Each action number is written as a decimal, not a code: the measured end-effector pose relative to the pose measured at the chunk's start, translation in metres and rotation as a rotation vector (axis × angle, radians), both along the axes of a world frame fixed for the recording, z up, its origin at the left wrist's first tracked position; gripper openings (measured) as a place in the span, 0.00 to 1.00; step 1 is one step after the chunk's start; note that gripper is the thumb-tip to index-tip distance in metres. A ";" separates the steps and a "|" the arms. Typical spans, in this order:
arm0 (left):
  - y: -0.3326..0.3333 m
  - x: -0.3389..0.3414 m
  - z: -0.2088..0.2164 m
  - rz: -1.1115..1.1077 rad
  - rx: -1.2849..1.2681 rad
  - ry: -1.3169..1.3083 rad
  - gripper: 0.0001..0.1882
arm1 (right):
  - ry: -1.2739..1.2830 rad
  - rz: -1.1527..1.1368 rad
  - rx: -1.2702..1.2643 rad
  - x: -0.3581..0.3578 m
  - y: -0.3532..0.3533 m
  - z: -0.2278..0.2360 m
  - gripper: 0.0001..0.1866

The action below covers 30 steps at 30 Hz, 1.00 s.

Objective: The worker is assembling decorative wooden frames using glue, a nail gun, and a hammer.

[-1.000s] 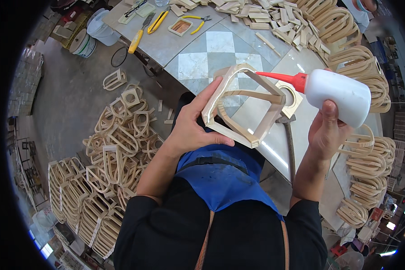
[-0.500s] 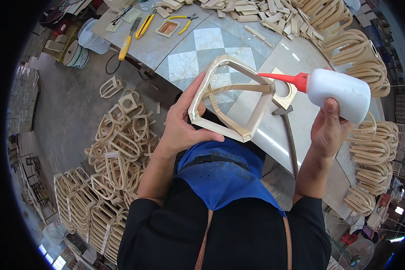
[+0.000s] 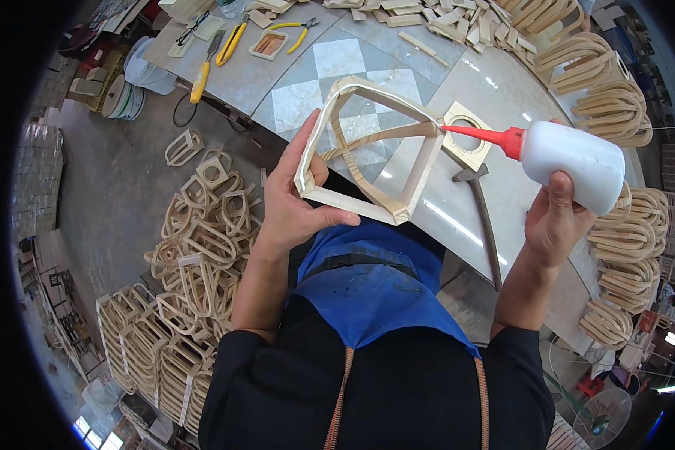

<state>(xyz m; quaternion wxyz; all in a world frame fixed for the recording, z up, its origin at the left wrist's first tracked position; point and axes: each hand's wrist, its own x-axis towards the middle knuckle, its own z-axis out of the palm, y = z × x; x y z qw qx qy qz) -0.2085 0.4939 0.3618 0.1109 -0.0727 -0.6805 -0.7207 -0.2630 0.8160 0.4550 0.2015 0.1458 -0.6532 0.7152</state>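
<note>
My left hand grips a small pale wooden frame by its left side, thumb along the near bar. The frame has an arched outline with curved strips crossing inside it. A line of white glue runs along its upper edge. In my right hand is a white glue bottle, held on its side. Its long red nozzle points left, and the tip meets or nearly meets the frame's right corner. My right fingers are partly hidden behind the bottle.
On the table lie a hammer, a square wooden piece with a round hole, and yellow-handled pliers. Loose wood blocks cover the far side. Bent wooden loops line the right edge. Many frames are piled at floor left.
The frame and left hand have shifted slightly left. The nozzle tip has travelled along the frame's edge to its right corner, and the glue line reaches farther right.
</note>
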 end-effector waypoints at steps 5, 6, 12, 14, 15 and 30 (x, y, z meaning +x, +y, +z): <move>0.000 -0.002 0.001 -0.004 0.030 0.001 0.70 | 0.016 -0.002 0.028 0.004 0.007 -0.005 0.36; 0.000 -0.002 0.000 -0.004 0.030 -0.002 0.70 | 0.014 -0.002 0.027 0.005 0.008 -0.006 0.36; 0.001 -0.004 -0.001 0.000 0.027 0.013 0.70 | 0.023 0.024 0.031 0.013 0.003 -0.004 0.38; 0.001 -0.004 -0.001 0.003 0.026 0.021 0.70 | 0.032 0.031 0.022 0.016 -0.003 -0.001 0.40; 0.001 -0.005 0.000 0.004 0.025 0.025 0.70 | 0.036 0.034 0.017 0.017 -0.004 -0.001 0.41; 0.002 -0.009 0.005 0.002 0.028 0.023 0.68 | -0.242 0.029 -0.106 0.054 -0.013 0.005 0.52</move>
